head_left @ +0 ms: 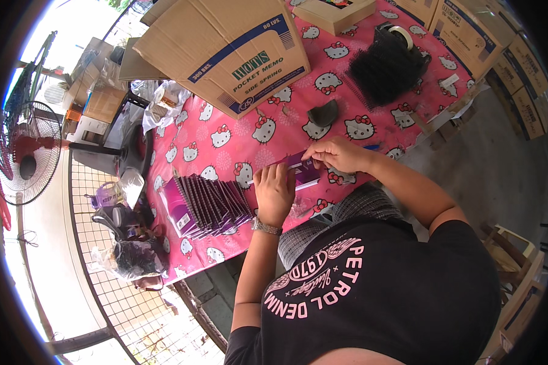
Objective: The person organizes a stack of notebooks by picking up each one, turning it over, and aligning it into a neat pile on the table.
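Observation:
A small purple notebook point(307, 173) lies on the pink table in front of me, its pale page edge showing. My left hand point(274, 190) is closed over its left end, fingers bent. At its far edge my right hand point(336, 154) is closed, with thumb and fingertips pinched together; whatever fine part sits between them is too small to make out. Left of my left hand, a fanned row of purple spiral notebooks point(210, 205) rests near the table's front edge. Something blue and thin, perhaps a pen point(371, 146), lies beyond my right wrist.
A large open cardboard box point(225, 61) stands at the far side. Black spiral coils point(383, 76) are heaped at the far right, by a tape roll point(402, 38). A dark curved piece point(323, 114) lies mid-table. Cartons point(466, 36) are stacked right; a fan point(29, 155) stands left.

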The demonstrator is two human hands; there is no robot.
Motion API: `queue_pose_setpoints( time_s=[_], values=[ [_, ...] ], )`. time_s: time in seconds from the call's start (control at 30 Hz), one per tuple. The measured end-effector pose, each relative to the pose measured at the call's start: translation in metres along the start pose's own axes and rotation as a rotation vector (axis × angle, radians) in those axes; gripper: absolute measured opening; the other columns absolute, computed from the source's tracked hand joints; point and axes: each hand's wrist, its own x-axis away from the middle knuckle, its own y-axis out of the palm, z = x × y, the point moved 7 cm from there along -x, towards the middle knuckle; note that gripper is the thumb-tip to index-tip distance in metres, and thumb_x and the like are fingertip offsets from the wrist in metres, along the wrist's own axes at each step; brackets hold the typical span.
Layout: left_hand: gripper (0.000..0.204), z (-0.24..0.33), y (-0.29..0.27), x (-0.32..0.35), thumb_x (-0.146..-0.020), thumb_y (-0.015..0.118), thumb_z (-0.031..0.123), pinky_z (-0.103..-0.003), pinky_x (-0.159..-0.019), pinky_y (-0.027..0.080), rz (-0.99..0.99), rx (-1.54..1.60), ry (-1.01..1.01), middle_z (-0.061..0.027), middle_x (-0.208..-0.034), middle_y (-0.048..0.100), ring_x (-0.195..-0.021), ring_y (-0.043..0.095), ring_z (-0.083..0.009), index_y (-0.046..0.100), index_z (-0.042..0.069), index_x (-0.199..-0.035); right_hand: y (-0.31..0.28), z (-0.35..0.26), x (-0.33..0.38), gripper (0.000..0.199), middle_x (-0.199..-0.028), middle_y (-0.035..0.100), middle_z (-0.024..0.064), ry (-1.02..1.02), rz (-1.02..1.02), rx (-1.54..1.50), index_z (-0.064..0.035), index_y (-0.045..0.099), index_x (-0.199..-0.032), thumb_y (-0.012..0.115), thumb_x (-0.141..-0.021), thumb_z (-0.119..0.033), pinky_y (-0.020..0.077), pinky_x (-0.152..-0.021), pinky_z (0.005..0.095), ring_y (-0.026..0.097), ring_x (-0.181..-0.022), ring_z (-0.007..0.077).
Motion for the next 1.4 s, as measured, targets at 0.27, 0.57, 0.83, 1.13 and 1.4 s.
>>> queue_pose_setpoints(
  time_s=[0.27,0.57,0.83,1.13,1.4],
  values=[
    [0.036,0.022,0.006,-0.006,-0.080,0.064,0.012,-0.045,-0.096,0.040,0.009,0.044,0.041,-0.0101,-0.097,0.062,-0.098,0.059,-0.0297,0.056,0.008,-0.115,0.001,-0.030,0.008,0.032,-0.094,0.064,0.0145,-0.154,0.172,0.272,-0.0042,0.057,-0.121,0.065,-0.093,-0.017,0.0509,-0.074,0.0381,0.065,-0.083,0.0267],
    [0.020,0.023,0.005,-0.009,-0.090,0.064,0.019,-0.046,-0.099,0.038,-0.041,0.082,0.031,-0.0097,-0.096,0.064,-0.097,0.060,-0.0295,0.059,0.007,-0.105,-0.050,0.053,-0.043,0.047,-0.109,0.068,0.0207,-0.072,0.560,0.620,-0.0002,0.053,-0.119,0.060,-0.095,-0.040,0.0512,-0.087,0.0468,0.067,-0.103,0.0304],
    [0.028,0.012,-0.001,0.008,-0.087,0.069,0.026,-0.053,-0.101,0.035,0.011,-0.174,-0.106,-0.0089,-0.112,0.060,-0.113,0.053,-0.0318,0.058,0.011,-0.109,-0.050,0.051,-0.063,0.054,-0.110,0.068,0.0141,0.164,0.127,0.370,-0.0061,0.062,-0.123,0.069,-0.081,-0.038,0.0461,-0.096,0.0383,0.062,-0.111,0.0266],
    [0.040,0.000,0.009,0.007,-0.076,0.080,0.033,-0.047,-0.093,0.036,-0.018,0.000,-0.136,-0.0068,-0.102,0.061,-0.104,0.053,-0.0301,0.062,0.010,-0.104,-0.012,-0.024,-0.025,0.046,-0.135,0.059,0.0147,-0.040,-0.442,-0.648,-0.0007,0.068,-0.118,0.070,-0.074,-0.014,0.0418,-0.105,0.0331,0.058,-0.120,0.0215],
    [0.047,-0.007,0.009,0.004,-0.074,0.081,0.034,-0.049,-0.095,0.034,-0.011,0.061,-0.162,-0.0044,-0.106,0.060,-0.105,0.054,-0.0274,0.060,0.013,-0.109,-0.013,-0.015,-0.030,0.046,-0.137,0.057,0.0106,0.065,-0.445,-0.301,-0.0008,0.066,-0.118,0.074,-0.075,-0.016,0.0417,-0.105,0.0354,0.054,-0.123,0.0205]
  ],
)
